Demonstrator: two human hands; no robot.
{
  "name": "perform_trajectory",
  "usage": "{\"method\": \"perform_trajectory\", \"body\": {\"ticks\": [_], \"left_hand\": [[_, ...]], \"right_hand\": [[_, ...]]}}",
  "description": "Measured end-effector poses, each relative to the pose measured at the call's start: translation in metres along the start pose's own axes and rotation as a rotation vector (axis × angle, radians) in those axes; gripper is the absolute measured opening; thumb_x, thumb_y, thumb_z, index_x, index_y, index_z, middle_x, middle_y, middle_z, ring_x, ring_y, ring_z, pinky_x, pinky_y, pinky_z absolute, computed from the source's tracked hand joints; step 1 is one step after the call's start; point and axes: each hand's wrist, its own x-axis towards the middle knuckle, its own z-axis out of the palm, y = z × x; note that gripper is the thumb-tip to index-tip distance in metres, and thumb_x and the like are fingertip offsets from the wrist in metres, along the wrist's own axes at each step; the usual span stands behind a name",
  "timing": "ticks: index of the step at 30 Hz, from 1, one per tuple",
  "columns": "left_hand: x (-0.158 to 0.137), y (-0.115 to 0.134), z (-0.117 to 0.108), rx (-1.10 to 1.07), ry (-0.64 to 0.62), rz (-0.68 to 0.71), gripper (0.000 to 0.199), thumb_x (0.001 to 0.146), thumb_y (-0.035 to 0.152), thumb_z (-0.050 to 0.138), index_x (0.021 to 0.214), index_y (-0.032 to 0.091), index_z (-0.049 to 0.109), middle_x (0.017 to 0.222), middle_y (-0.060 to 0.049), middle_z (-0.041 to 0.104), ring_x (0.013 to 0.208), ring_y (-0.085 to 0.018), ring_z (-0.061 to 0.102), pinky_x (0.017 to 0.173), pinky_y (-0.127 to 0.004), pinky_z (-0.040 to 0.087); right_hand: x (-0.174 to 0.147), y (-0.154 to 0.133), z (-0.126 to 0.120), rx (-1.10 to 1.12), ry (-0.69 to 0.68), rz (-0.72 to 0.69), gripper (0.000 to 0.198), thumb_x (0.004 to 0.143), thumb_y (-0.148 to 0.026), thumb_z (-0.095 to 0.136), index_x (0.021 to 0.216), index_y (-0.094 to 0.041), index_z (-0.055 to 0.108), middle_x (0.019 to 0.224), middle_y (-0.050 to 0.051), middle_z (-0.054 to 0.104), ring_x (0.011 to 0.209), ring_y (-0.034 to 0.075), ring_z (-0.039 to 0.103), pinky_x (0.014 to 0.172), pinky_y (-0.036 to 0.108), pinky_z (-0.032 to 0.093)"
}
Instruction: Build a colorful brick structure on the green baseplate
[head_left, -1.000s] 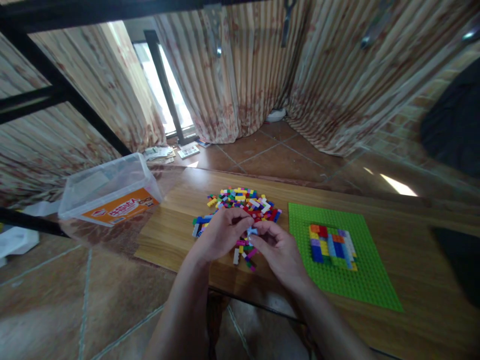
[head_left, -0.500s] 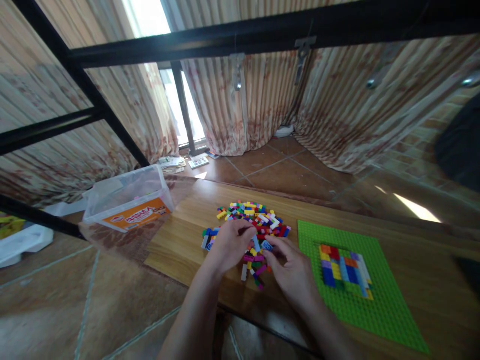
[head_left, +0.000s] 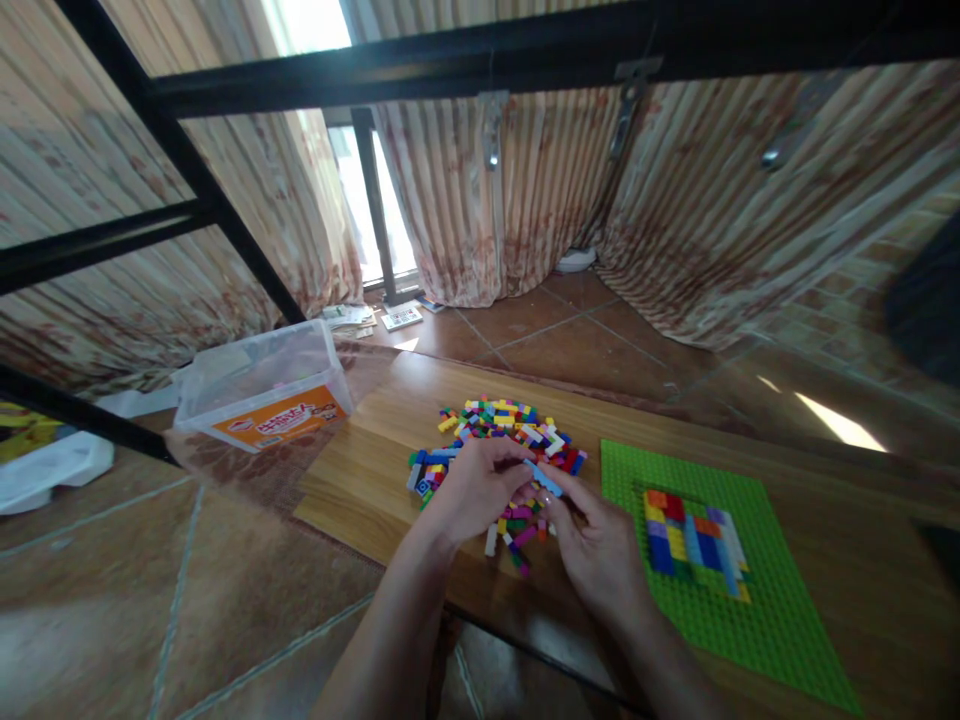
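Observation:
A light blue toy brick [head_left: 547,480] is held between my two hands, just above the loose pile. My left hand [head_left: 484,485] is closed, with its fingertips at the brick's left end. On the other side, my right hand [head_left: 592,535] pinches the brick between thumb and fingers. Below and behind them lies a pile of mixed coloured bricks [head_left: 501,413], partly hidden by my left hand. To the right, a green baseplate [head_left: 780,600] carries a low block of joined bricks [head_left: 694,545] in several colours.
Everything stands on a wooden tabletop [head_left: 360,470]. A clear plastic box [head_left: 262,390] with an orange label is at the back left. Black metal bars [head_left: 405,75] cross the view above, before striped curtains [head_left: 465,210]. Papers [head_left: 349,318] lie on the tiled floor.
My hands have come together; the light blue brick from my left hand now lies between both. The dark blue brick my right hand held no longer shows. The view has shifted slightly.

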Motion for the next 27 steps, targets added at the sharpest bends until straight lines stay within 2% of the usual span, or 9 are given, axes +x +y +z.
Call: {"method": "perform_trajectory", "body": {"ticks": [3, 6, 9, 11, 14, 17, 22, 27], "left_hand": [[0.000, -0.003, -0.003, 0.181, -0.030, 0.133, 0.021, 0.083, 0.016, 0.053, 0.091, 0.018, 0.073, 0.072, 0.000, 0.068, 0.064, -0.013, 0.062, 0.059, -0.021, 0.050], [0.000, -0.003, -0.008, 0.399, -0.019, 0.218, 0.024, 0.084, 0.015, 0.052, 0.092, 0.019, 0.075, 0.081, -0.002, 0.073, 0.075, -0.016, 0.066, 0.071, -0.025, 0.053], [0.002, -0.002, -0.014, 0.619, 0.130, 0.235, 0.023, 0.081, 0.014, 0.057, 0.095, 0.019, 0.075, 0.097, -0.005, 0.075, 0.091, -0.020, 0.068, 0.087, -0.031, 0.051], [0.008, -0.002, -0.018, 0.713, 0.248, 0.217, 0.022, 0.082, 0.018, 0.059, 0.098, 0.019, 0.075, 0.104, -0.007, 0.075, 0.098, -0.022, 0.067, 0.092, -0.033, 0.050], [0.022, 0.000, -0.023, 0.803, 0.422, 0.171, 0.024, 0.087, 0.025, 0.056, 0.102, 0.018, 0.073, 0.106, -0.009, 0.074, 0.098, -0.022, 0.068, 0.090, -0.032, 0.050], [0.037, 0.001, -0.023, 0.976, 0.556, 0.108, 0.027, 0.089, 0.025, 0.052, 0.108, 0.020, 0.071, 0.107, -0.009, 0.073, 0.098, -0.022, 0.068, 0.088, -0.032, 0.050], [0.054, -0.001, -0.014, 1.198, 0.550, 0.057, 0.032, 0.092, 0.024, 0.045, 0.112, 0.026, 0.070, 0.107, -0.008, 0.072, 0.093, -0.023, 0.069, 0.079, -0.031, 0.051], [0.057, -0.002, -0.011, 1.259, 0.538, 0.040, 0.032, 0.091, 0.022, 0.046, 0.111, 0.027, 0.070, 0.106, -0.007, 0.071, 0.092, -0.023, 0.069, 0.076, -0.031, 0.051]], "right_hand": [[0.000, -0.001, -0.002, 0.058, -0.020, 0.108, 0.034, 0.094, -0.039, 0.048, 0.118, -0.023, 0.067, 0.082, 0.004, 0.075, 0.065, 0.019, 0.069, 0.058, 0.032, 0.056], [0.002, -0.003, -0.002, 0.025, -0.007, 0.118, 0.035, 0.094, -0.041, 0.048, 0.114, -0.022, 0.069, 0.078, 0.004, 0.075, 0.064, 0.020, 0.069, 0.059, 0.033, 0.056], [0.004, -0.002, 0.000, -0.082, 0.010, 0.070, 0.032, 0.090, -0.038, 0.054, 0.110, -0.021, 0.071, 0.092, 0.007, 0.076, 0.077, 0.022, 0.071, 0.072, 0.038, 0.057], [0.006, 0.000, 0.002, -0.128, 0.003, 0.057, 0.031, 0.088, -0.038, 0.057, 0.110, -0.021, 0.071, 0.094, 0.008, 0.076, 0.078, 0.023, 0.071, 0.074, 0.038, 0.057], [0.006, 0.002, 0.002, -0.160, 0.004, 0.058, 0.034, 0.087, -0.039, 0.059, 0.114, -0.021, 0.070, 0.091, 0.007, 0.076, 0.074, 0.022, 0.071, 0.070, 0.037, 0.057], [0.006, 0.003, -0.001, -0.176, 0.021, 0.020, 0.033, 0.090, -0.040, 0.055, 0.112, -0.020, 0.070, 0.096, 0.008, 0.077, 0.080, 0.023, 0.073, 0.072, 0.036, 0.057], [0.007, 0.005, -0.007, -0.175, 0.022, -0.091, 0.027, 0.092, -0.033, 0.052, 0.105, -0.019, 0.072, 0.102, 0.008, 0.076, 0.091, 0.022, 0.072, 0.078, 0.032, 0.057], [0.007, 0.004, -0.008, -0.179, -0.004, -0.130, 0.024, 0.094, -0.028, 0.051, 0.104, -0.020, 0.071, 0.101, 0.008, 0.076, 0.089, 0.020, 0.072, 0.076, 0.029, 0.057]]}}
